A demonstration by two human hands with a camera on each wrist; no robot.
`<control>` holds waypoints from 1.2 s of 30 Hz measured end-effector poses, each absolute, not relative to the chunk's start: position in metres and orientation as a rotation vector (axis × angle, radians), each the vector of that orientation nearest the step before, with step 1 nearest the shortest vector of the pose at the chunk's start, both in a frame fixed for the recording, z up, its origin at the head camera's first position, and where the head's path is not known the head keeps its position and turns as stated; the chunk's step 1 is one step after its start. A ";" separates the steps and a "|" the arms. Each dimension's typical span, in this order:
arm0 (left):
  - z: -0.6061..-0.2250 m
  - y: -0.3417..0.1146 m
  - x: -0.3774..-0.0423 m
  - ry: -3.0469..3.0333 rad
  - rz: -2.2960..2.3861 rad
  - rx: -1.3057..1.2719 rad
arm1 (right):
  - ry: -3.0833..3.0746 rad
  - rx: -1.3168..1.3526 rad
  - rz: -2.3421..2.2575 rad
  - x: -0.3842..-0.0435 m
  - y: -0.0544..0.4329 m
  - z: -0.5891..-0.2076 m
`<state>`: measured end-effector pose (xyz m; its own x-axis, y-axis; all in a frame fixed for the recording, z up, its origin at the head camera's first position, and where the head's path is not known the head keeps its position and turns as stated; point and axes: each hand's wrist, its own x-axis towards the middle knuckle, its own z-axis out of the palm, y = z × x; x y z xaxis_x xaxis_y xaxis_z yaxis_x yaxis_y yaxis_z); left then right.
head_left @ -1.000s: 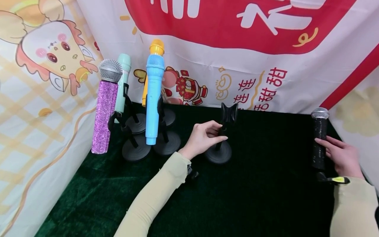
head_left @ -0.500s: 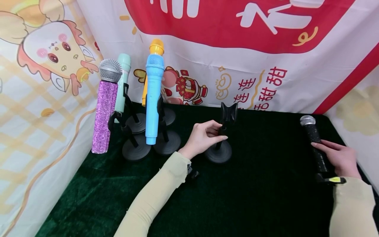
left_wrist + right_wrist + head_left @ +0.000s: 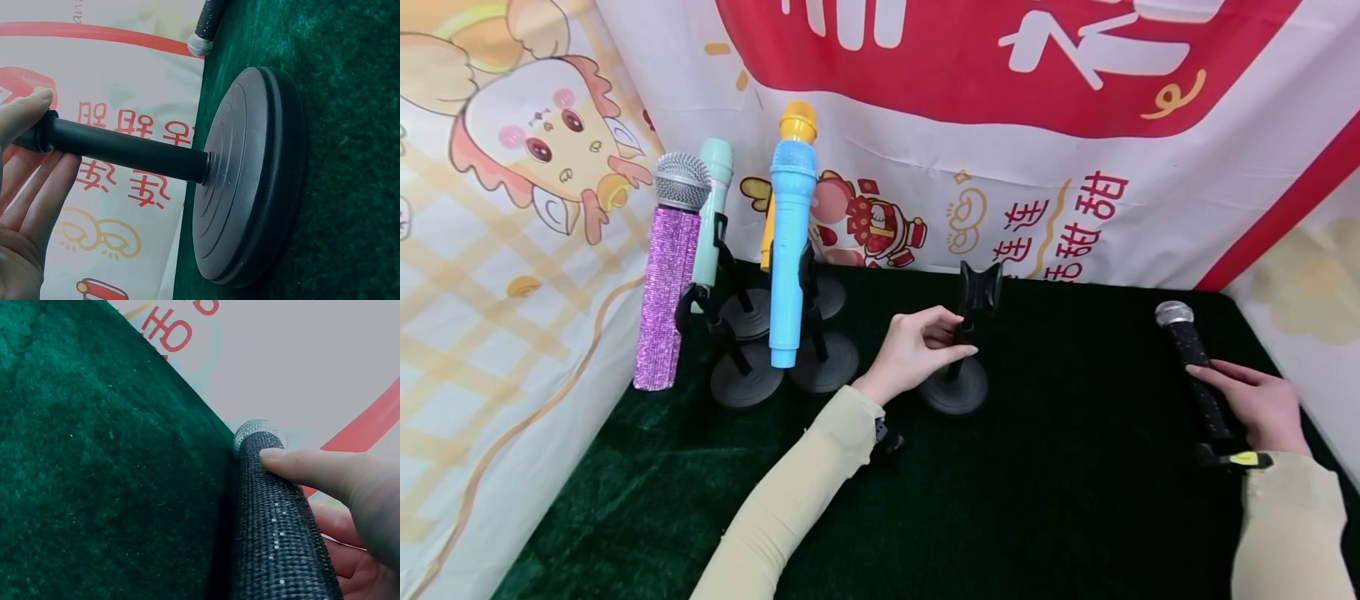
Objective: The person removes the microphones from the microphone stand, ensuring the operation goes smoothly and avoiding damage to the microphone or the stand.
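Note:
My left hand (image 3: 913, 350) pinches the upper stem of a black microphone stand (image 3: 955, 387) between thumb and fingers. The stand's round base rests on the green cloth, and the cradle at its top holds nothing. In the left wrist view the thumb and fingers close around the collar of the stem (image 3: 125, 142). On the far right my right hand (image 3: 1262, 404) grips a black glittery microphone (image 3: 1198, 367) with a silver mesh head. The thumb lies along the microphone's body (image 3: 275, 531) in the right wrist view; its lower end is out of that frame.
At the left, several stands bear microphones: a purple glittery one (image 3: 666, 292), a mint one (image 3: 707, 233), a blue one (image 3: 790, 258) and a yellow one (image 3: 797, 121) behind it. Dark green cloth (image 3: 1000, 508) covers the table. Printed fabric (image 3: 880, 75) hangs along the back and sides.
The black microphone has shifted left and slightly toward me with my right hand, its head now tilted leftward. My left hand and the stand it grips have stayed in place.

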<state>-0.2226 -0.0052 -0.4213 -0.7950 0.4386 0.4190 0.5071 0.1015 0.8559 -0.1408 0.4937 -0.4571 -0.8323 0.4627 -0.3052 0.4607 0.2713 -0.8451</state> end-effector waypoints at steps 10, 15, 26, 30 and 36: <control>-0.422 -0.005 -0.224 -2.284 -1.820 -0.988 | -2.369 -0.891 1.675 -0.144 0.486 -0.446; -0.422 -0.005 -0.224 -2.281 -1.828 -0.987 | -2.239 -0.782 1.723 -0.146 0.475 -0.431; -0.423 -0.006 -0.223 -2.270 -1.832 -0.985 | -2.160 -0.654 1.736 -0.155 0.434 -0.389; -0.423 -0.005 -0.223 -2.270 -1.839 -0.982 | -2.058 -0.515 1.834 -0.155 0.418 -0.376; -0.423 -0.005 -0.223 -2.265 -1.844 -0.982 | -2.023 -0.414 1.905 -0.155 0.396 -0.360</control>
